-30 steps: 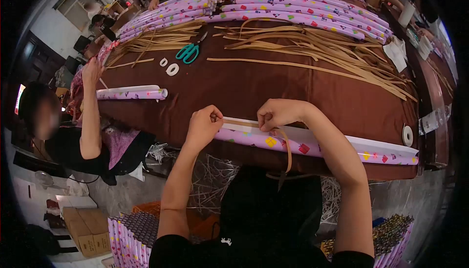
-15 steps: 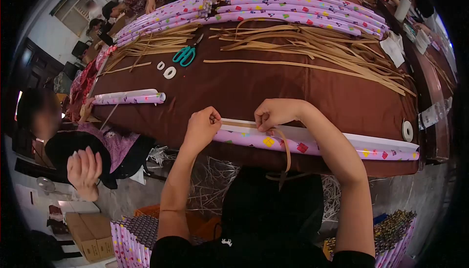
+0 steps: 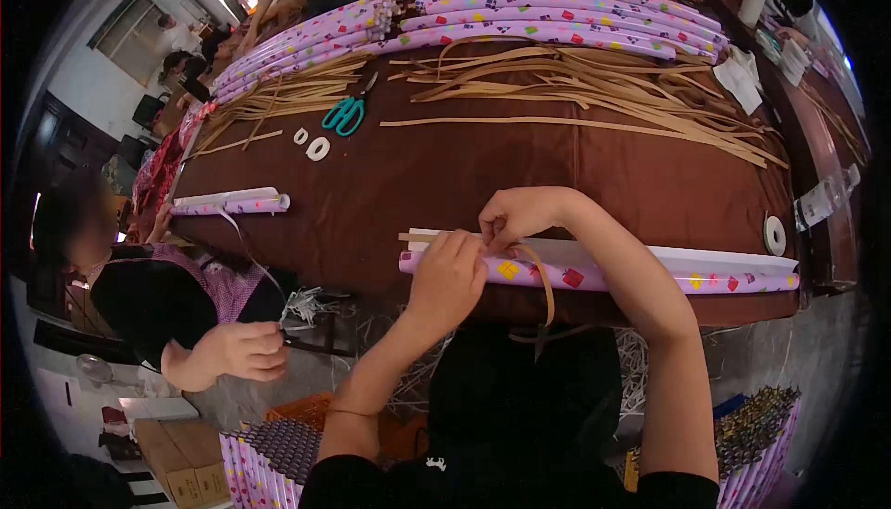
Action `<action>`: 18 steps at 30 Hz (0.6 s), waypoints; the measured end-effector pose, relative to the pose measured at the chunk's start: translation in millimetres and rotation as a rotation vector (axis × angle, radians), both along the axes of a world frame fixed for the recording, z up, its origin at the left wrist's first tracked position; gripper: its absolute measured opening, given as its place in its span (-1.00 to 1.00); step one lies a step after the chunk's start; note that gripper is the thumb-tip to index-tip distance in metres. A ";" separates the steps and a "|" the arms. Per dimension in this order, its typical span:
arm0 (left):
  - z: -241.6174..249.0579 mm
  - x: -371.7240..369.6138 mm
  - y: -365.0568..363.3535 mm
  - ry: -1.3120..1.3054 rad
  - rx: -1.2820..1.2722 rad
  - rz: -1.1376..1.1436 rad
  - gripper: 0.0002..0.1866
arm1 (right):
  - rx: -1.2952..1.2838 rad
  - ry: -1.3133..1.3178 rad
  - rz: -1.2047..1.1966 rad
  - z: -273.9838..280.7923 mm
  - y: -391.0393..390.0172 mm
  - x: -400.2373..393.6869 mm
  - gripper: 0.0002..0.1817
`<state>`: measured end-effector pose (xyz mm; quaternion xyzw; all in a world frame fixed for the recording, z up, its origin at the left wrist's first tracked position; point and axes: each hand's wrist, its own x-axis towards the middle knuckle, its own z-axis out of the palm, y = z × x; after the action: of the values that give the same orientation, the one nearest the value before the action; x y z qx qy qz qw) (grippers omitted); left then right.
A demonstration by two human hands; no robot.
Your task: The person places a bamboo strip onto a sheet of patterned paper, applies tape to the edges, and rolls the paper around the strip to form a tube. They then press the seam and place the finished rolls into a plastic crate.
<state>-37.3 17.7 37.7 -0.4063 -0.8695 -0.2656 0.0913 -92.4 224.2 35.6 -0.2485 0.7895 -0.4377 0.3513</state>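
Note:
A lilac roll of gift-patterned wrapping paper [image 3: 640, 281] lies along the near table edge, its white-backed flap [image 3: 724, 261] turned up along the far side. My left hand [image 3: 448, 277] rests over the roll's left part, fingers together and pressed on a tan paper-like strip [image 3: 548, 294]. The strip's end sticks out left of that hand. Close beside it, my right hand [image 3: 522, 215] pinches the same strip above the flap. The strip's loose length curves down over the table edge. My left fingertips are partly hidden.
Teal scissors [image 3: 344, 115] and white tape rolls [image 3: 317, 148] lie left of centre. Tan strips [image 3: 575, 77] and stacked lilac rolls [image 3: 566, 17] fill the back. At left a co-worker's hand [image 3: 246, 351] holds a thin white strip near another roll [image 3: 237, 202]. A bottle [image 3: 824, 199] lies right.
My left hand has moved right along the roll, from the strip's end to beside my right hand, which stays put. The co-worker's raised hand has moved right and closed, drawing out a white strip.

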 end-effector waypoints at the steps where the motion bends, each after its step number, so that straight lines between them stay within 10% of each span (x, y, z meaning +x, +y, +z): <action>1: -7.0 4.6 4.9 -0.001 0.003 0.000 -0.81 | 0.003 0.006 -0.003 2.2 -0.2 0.7 -0.87; 12: -31.3 11.3 14.3 0.205 -0.011 0.167 -0.73 | 0.393 0.100 -0.095 38.6 -6.9 16.8 -0.70; 18: -34.1 9.4 9.0 0.221 -0.026 0.126 -0.69 | 0.106 0.078 -0.368 30.6 19.5 53.8 -0.63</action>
<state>-27.9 26.6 3.6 -0.3790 -0.8813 -0.2016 0.1975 -38.6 243.6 66.2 -0.0978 0.8566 -0.4422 0.2472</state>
